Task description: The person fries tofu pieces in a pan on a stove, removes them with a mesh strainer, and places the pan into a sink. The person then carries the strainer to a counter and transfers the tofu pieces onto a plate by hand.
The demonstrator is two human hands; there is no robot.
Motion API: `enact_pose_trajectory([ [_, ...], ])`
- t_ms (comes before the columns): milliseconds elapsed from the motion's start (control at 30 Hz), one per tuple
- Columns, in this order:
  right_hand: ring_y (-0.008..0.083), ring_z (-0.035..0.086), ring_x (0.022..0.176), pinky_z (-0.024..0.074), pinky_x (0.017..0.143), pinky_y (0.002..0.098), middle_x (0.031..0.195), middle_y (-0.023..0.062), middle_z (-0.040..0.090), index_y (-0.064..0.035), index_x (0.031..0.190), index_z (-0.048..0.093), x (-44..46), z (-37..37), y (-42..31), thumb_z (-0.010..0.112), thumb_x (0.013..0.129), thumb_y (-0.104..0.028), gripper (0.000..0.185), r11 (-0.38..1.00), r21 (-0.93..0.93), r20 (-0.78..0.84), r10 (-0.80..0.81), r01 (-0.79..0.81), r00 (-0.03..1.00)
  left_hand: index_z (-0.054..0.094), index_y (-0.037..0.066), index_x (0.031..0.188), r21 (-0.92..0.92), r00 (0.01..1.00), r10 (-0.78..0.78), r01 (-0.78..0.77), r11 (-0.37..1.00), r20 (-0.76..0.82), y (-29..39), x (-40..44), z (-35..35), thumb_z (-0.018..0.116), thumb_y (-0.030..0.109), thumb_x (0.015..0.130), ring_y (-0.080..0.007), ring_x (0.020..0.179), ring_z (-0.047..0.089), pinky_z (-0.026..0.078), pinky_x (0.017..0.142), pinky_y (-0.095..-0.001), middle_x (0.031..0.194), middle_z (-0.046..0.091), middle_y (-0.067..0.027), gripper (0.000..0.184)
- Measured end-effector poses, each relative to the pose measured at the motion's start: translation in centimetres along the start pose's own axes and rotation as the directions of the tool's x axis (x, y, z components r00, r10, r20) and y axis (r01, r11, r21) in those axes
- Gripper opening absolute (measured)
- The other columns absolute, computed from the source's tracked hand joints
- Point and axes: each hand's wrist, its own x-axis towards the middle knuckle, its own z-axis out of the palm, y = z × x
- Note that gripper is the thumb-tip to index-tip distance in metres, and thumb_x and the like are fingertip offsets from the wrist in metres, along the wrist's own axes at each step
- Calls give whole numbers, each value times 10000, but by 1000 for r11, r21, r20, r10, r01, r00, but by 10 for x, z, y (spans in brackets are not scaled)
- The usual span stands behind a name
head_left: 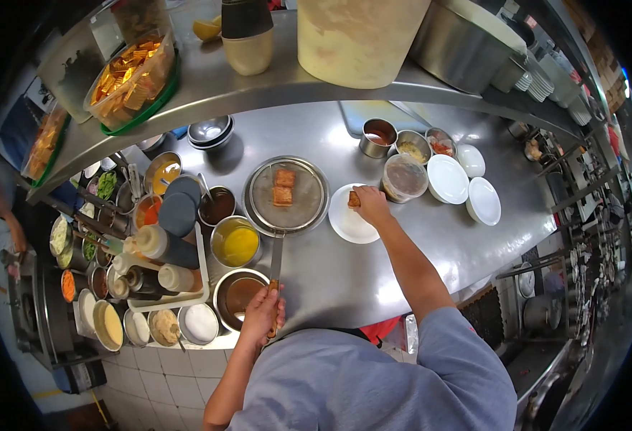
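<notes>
My left hand (263,313) is closed round the wooden handle of a flat round mesh strainer (303,197). Two golden-brown fried squares (283,188) lie on the mesh, one behind the other. Over a white plate (352,228), my right hand (373,205) pinches another browned fried piece (354,200). Whether that piece touches the plate I cannot tell. Just right of this hand stands a clear plastic tub (405,178) with contents I cannot make out.
Left of the strainer are a pot of yellow liquid (238,243), a pot of brown sauce (242,296) and a tray of squeeze bottles (159,244). White bowls (448,179) stand right. A steel shelf (280,85) overhangs the back. Someone's arm (13,228) shows far left.
</notes>
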Motion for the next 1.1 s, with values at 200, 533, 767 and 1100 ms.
enact_pose_trajectory([
  [200,250,500,1046,393,840,420,1068,32,566,-138,1073,549,5,3,-13,699,668,-194,436,1000,22,3,-8,8,1000,482,59,1088,-1,1000,18,-18,1000,7,0,0,-1,433,243,942,-96,463,436,367,409,-228,682,474,-24,239],
  [533,269,473,1100,365,927,425,1159,60,533,-128,1215,487,-11,-30,17,742,617,-196,654,992,80,67,91,-96,994,473,56,1094,12,1000,12,-12,1000,21,1,-1,-1,424,250,946,-96,462,429,362,407,-227,690,460,-22,250],
  [767,269,487,1060,377,922,406,1083,66,546,-127,1183,507,-30,-29,31,762,593,-189,645,999,-27,114,34,-32,993,468,48,1108,15,999,12,-12,1000,33,0,4,0,434,268,942,-95,458,432,367,406,-226,688,462,-23,278],
  [1100,279,501,1035,394,904,371,1059,92,557,-77,1137,533,-27,-18,24,735,644,-182,543,992,68,-11,111,-110,994,470,45,1102,31,1000,25,-25,999,18,0,4,-3,439,260,940,-99,457,440,376,412,-224,681,472,-22,271],
])
